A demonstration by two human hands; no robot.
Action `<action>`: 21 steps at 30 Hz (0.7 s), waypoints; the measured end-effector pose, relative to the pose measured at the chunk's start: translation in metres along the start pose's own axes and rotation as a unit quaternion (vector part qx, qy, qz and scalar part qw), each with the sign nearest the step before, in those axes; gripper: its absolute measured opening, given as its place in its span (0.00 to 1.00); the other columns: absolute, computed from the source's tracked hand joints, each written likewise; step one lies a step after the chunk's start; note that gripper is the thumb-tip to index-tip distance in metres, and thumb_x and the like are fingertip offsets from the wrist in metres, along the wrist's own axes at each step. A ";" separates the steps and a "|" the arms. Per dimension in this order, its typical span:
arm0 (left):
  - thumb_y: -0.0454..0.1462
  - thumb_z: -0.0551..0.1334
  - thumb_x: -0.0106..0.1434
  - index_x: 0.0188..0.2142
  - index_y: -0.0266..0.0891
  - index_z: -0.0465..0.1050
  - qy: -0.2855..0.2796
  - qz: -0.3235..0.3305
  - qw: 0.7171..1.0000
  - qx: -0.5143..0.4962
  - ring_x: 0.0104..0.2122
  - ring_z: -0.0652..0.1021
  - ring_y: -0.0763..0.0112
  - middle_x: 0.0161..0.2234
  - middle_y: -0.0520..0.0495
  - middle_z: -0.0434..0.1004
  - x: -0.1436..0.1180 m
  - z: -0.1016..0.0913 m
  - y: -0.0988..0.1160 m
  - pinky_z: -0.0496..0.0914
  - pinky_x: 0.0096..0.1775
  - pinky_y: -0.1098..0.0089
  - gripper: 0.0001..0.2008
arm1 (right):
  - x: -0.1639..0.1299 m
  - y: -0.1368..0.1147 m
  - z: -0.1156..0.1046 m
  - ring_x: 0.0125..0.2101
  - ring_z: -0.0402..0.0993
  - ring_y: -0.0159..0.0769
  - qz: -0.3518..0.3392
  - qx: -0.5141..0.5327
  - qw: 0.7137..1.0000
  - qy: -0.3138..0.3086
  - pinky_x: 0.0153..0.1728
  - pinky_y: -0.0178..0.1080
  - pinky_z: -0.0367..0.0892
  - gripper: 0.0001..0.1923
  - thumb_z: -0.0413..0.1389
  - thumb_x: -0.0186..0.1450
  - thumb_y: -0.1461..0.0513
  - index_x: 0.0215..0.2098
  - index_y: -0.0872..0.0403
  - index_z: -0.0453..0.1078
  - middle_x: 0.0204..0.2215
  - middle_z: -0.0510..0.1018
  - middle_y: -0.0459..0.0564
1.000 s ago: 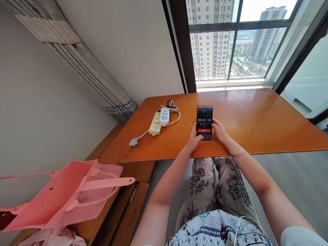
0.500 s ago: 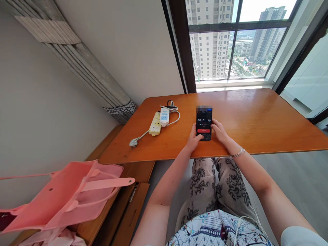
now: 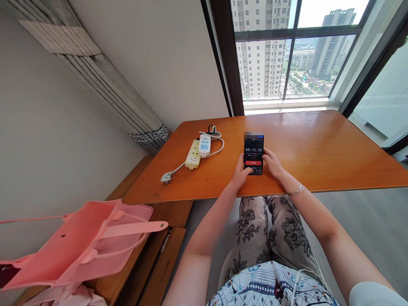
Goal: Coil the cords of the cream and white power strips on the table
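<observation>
A black smartphone (image 3: 254, 155) is held upright over the near part of the wooden table, its lit screen facing me. White digits read 03:12:55 above a red bar. My left hand (image 3: 241, 172) is closed on the phone's left edge, with the thumb over the lower left of the screen. On the opposite edge, my right hand (image 3: 273, 163) grips with the fingers partly hidden behind the phone. To the left lie a cream power strip (image 3: 193, 155) and a white power strip (image 3: 204, 145), side by side, with a grey plug (image 3: 166, 177) on a white cord.
The orange-brown table (image 3: 318, 148) reaches to the window (image 3: 295, 63). An open pink bag (image 3: 92, 246) rests at lower left on a wooden cabinet (image 3: 162, 263). A grey curtain (image 3: 105, 80) hangs along the left wall.
The digits on the phone's screen have gone from 00:01:39 to 03:12:55. Both hands and the phone stay in place.
</observation>
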State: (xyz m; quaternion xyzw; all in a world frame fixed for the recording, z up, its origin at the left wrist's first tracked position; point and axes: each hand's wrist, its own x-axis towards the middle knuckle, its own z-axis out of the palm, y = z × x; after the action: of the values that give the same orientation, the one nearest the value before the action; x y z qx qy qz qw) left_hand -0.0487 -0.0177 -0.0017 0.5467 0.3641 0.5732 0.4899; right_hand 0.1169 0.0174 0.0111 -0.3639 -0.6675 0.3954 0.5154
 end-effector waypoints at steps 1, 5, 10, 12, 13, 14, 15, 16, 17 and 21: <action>0.33 0.60 0.44 0.50 0.43 0.65 -0.001 -0.002 1.000 0.000 0.42 0.73 0.63 0.42 0.51 0.74 0.000 0.000 0.000 0.67 0.47 0.63 0.29 | 0.000 0.000 0.000 0.43 0.72 0.44 -0.001 0.000 1.000 0.000 0.50 0.47 0.66 0.14 0.49 0.61 0.59 0.40 0.51 0.74 0.40 0.80 0.48; 0.34 0.60 0.45 0.49 0.43 0.65 -0.001 -0.007 1.000 -0.001 0.43 0.73 0.62 0.42 0.51 0.74 0.000 0.000 -0.001 0.67 0.47 0.63 0.29 | 0.000 0.002 0.000 0.44 0.72 0.44 -0.001 0.005 1.000 -0.005 0.50 0.46 0.66 0.15 0.49 0.61 0.59 0.41 0.51 0.74 0.41 0.80 0.48; 0.35 0.61 0.46 0.48 0.42 0.66 0.019 -0.008 1.000 -0.021 0.42 0.74 0.63 0.41 0.50 0.75 -0.001 0.000 0.001 0.68 0.46 0.65 0.26 | 0.002 0.004 -0.001 0.47 0.72 0.43 -0.001 0.002 1.000 -0.006 0.53 0.45 0.64 0.15 0.48 0.62 0.58 0.40 0.51 0.74 0.42 0.80 0.49; 0.35 0.61 0.46 0.48 0.42 0.67 0.034 -0.005 0.999 -0.026 0.43 0.75 0.63 0.42 0.50 0.76 0.000 -0.003 0.002 0.69 0.46 0.65 0.26 | 0.002 0.004 -0.002 0.46 0.72 0.42 0.005 0.001 1.000 -0.001 0.53 0.45 0.64 0.15 0.47 0.63 0.57 0.41 0.51 0.74 0.41 0.80 0.49; 0.35 0.61 0.46 0.48 0.42 0.67 0.044 -0.001 0.999 -0.025 0.43 0.75 0.63 0.43 0.49 0.76 0.000 -0.005 0.001 0.69 0.46 0.65 0.26 | 0.001 0.004 -0.002 0.46 0.72 0.42 0.009 0.002 1.000 0.001 0.53 0.45 0.64 0.16 0.47 0.63 0.57 0.42 0.51 0.73 0.40 0.80 0.49; 0.36 0.61 0.46 0.48 0.42 0.67 0.054 0.003 0.998 -0.022 0.43 0.75 0.63 0.43 0.49 0.76 0.001 -0.008 0.001 0.69 0.46 0.65 0.26 | 0.001 0.003 -0.003 0.46 0.72 0.42 0.012 0.002 1.000 0.002 0.53 0.46 0.64 0.16 0.46 0.64 0.57 0.42 0.51 0.73 0.40 0.79 0.50; 0.36 0.61 0.47 0.48 0.42 0.68 0.063 0.007 0.998 -0.017 0.43 0.76 0.63 0.43 0.49 0.77 0.001 -0.012 0.001 0.69 0.46 0.65 0.26 | 0.001 0.003 -0.003 0.46 0.72 0.42 0.014 0.002 1.000 0.002 0.54 0.46 0.63 0.16 0.46 0.64 0.57 0.42 0.51 0.73 0.39 0.79 0.50; 0.37 0.61 0.47 0.48 0.42 0.68 0.073 0.011 0.997 -0.012 0.43 0.76 0.63 0.43 0.48 0.77 0.002 -0.018 0.001 0.70 0.46 0.65 0.25 | 0.000 0.002 -0.003 0.46 0.72 0.42 0.015 0.002 1.000 0.000 0.54 0.46 0.63 0.16 0.46 0.64 0.57 0.42 0.51 0.73 0.39 0.79 0.50; 0.37 0.61 0.48 0.48 0.41 0.69 0.084 0.014 0.996 -0.006 0.43 0.76 0.62 0.42 0.48 0.78 0.002 -0.024 0.002 0.70 0.46 0.65 0.25 | 0.000 0.002 -0.003 0.46 0.72 0.41 0.016 0.001 1.000 -0.002 0.54 0.46 0.63 0.16 0.46 0.64 0.57 0.43 0.51 0.73 0.39 0.79 0.50; 0.41 0.60 0.52 0.47 0.40 0.72 0.142 0.012 0.990 0.009 0.46 0.78 0.58 0.43 0.46 0.79 0.005 -0.055 0.009 0.72 0.47 0.62 0.22 | 0.000 0.002 -0.002 0.47 0.72 0.41 0.018 -0.006 1.000 -0.007 0.55 0.46 0.62 0.16 0.47 0.65 0.57 0.43 0.51 0.72 0.39 0.79 0.50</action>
State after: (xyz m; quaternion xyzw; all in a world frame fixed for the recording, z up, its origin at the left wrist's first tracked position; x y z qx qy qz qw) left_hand -0.1038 -0.0091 0.0007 0.4683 0.4285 0.6475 0.4217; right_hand 0.1194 0.0187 0.0095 -0.3762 -0.6665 0.4035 0.5015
